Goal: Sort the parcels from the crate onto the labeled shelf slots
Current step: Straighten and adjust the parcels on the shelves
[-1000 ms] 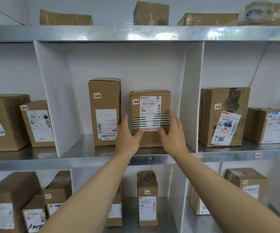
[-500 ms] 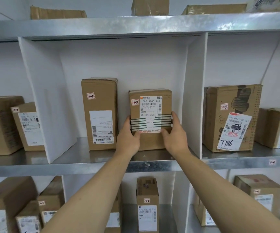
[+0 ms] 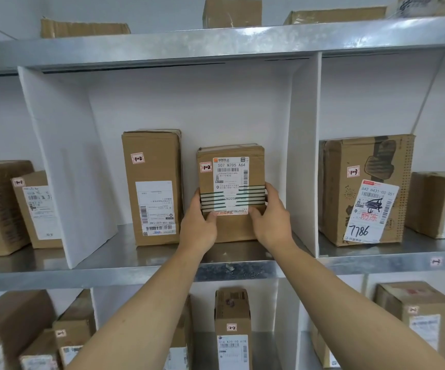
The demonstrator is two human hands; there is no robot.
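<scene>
Parcel in the slot! The left hand (image 3: 198, 228) and right hand (image 3: 272, 222) grasp the small brown cardboard parcel (image 3: 230, 231) by its sides, thumbs on the front. It stands upright on the grey metal shelf (image 3: 136, 273), between the taller brown cardboard box (image 3: 153, 186) and the white divider panel (image 3: 302, 156). Best play, I'd say: slide it back square, label outward, and release evenly so it doesn't tip. Its white label reads "507 N705 A64"; the red-edged tag (image 3: 205, 167) says "1-2", matching the taller box's.
</scene>
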